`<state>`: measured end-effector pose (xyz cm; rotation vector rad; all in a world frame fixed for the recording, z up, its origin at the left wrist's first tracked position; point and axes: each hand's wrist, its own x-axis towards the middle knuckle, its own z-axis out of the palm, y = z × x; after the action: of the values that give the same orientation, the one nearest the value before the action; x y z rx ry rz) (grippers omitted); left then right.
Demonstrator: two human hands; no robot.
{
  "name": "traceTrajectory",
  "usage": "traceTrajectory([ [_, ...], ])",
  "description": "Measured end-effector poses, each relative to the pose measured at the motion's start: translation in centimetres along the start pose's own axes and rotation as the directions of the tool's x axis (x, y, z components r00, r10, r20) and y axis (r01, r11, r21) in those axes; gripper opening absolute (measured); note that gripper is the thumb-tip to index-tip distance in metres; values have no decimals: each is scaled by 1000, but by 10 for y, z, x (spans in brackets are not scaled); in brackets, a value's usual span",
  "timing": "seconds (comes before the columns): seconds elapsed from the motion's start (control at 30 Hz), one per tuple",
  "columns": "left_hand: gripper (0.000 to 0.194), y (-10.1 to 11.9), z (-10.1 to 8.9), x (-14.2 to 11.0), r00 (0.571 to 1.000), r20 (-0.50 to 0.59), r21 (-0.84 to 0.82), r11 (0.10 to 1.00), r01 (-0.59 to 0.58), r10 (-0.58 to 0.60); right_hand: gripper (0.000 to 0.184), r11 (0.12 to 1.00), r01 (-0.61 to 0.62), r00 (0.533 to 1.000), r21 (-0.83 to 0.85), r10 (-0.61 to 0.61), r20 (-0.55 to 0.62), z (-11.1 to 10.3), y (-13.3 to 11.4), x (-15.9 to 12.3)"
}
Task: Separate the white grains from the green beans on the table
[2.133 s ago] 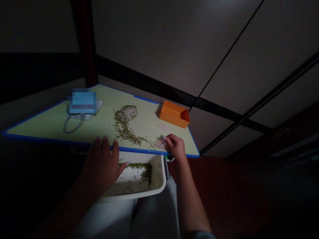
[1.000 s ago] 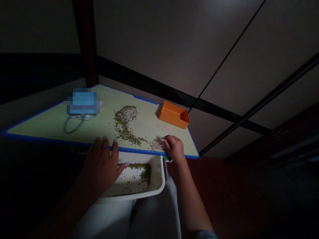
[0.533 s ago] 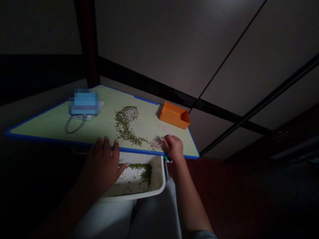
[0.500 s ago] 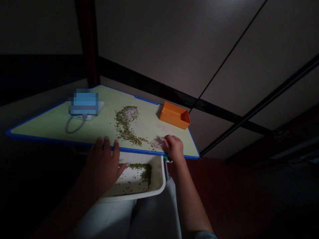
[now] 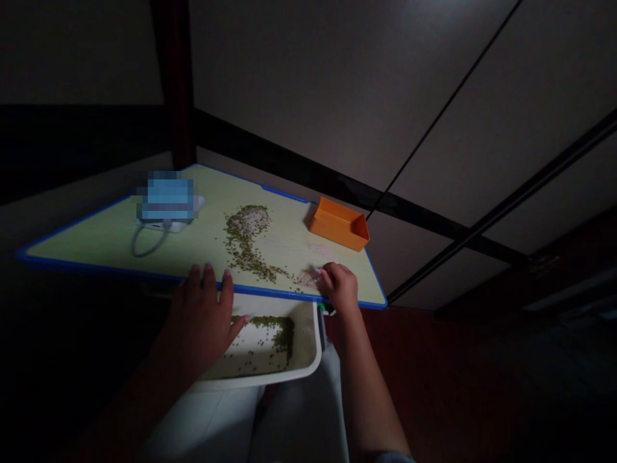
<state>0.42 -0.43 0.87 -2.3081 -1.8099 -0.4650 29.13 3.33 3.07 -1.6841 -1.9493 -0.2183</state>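
My left hand (image 5: 202, 321) lies with its fingers spread over the near edge of the yellow-green tabletop (image 5: 289, 247). Bent at the right end of the table, my right hand (image 5: 341, 286) has its fingers pressed together; what they hold, if anything, I cannot make out. Just left of its fingertips is a small pale pinkish patch of grains (image 5: 307, 278). A larger pile of green beans mixed with pale grains (image 5: 248, 222) trails from the middle of the table toward that patch. Below the edge, a white bin (image 5: 306, 370) holds more green beans, partly hidden by my left hand.
An orange open box (image 5: 337, 226) stands at the far right of the table. On the left sits a blurred-out blue object (image 5: 168, 198) on a white device with a looped cable (image 5: 147, 251). Pale cabinet panels (image 5: 299, 83) rise behind. My legs are under the bin.
The view has shifted very slightly. My right hand stays by the small pale patch with its fingers closed, and my left hand keeps its place on the edge.
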Motion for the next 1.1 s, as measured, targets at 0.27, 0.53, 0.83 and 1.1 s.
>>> traceTrajectory([
  [0.27, 80, 1, 0, 0, 1000, 17, 80, 997, -18, 17, 23, 998, -46, 999, -35, 46, 0, 0, -4, 1],
  [0.53, 79, 1, 2, 1, 1000, 2, 46, 999, -18, 18, 24, 999, 7, 1000, -52, -7, 13, 0, -5, 1],
  [0.83, 79, 1, 0, 0, 1000, 14, 34, 999, -16, 15, 22, 986, -38, 998, -162, 45, 40, -3, -12, 6],
  [1.1, 78, 1, -1, 0, 1000, 13, 34, 999, -1, 1, 21, 968, -23, 997, -250, 42, 70, -4, -19, 10],
])
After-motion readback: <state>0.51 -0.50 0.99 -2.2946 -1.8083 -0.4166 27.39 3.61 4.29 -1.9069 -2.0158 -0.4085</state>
